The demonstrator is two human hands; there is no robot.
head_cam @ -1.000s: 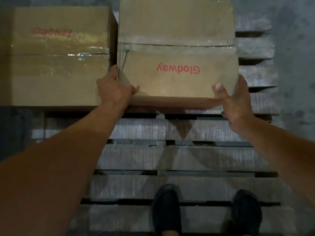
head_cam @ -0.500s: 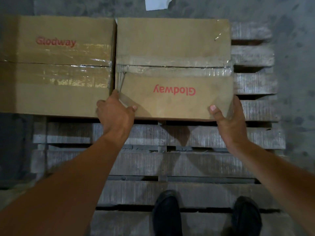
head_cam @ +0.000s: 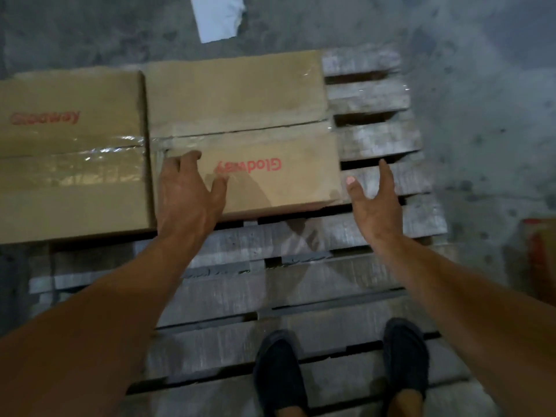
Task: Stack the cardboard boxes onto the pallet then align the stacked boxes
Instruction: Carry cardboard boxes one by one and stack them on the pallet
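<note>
Two taped brown cardboard boxes with red "Glodway" print lie side by side on the far part of a grey wooden pallet (head_cam: 301, 284). The right box (head_cam: 240, 109) sits flat, its print upside down to me, tight against the left box (head_cam: 69, 164). My left hand (head_cam: 188, 191) lies over the right box's near left corner with fingers spread and fairly straight. My right hand (head_cam: 374, 203) hovers open just off the box's near right corner, fingers straight, touching nothing.
My two dark shoes (head_cam: 279, 374) stand on the pallet's near slats. A white scrap of paper (head_cam: 218, 16) lies on the concrete floor beyond the boxes. Part of another carton with red marking (head_cam: 541, 260) shows at the right edge.
The right box went down onto the pallet beside the left box. Both hands let go of it; the right hand pulled clear, and the left now lies loosely on its corner.
</note>
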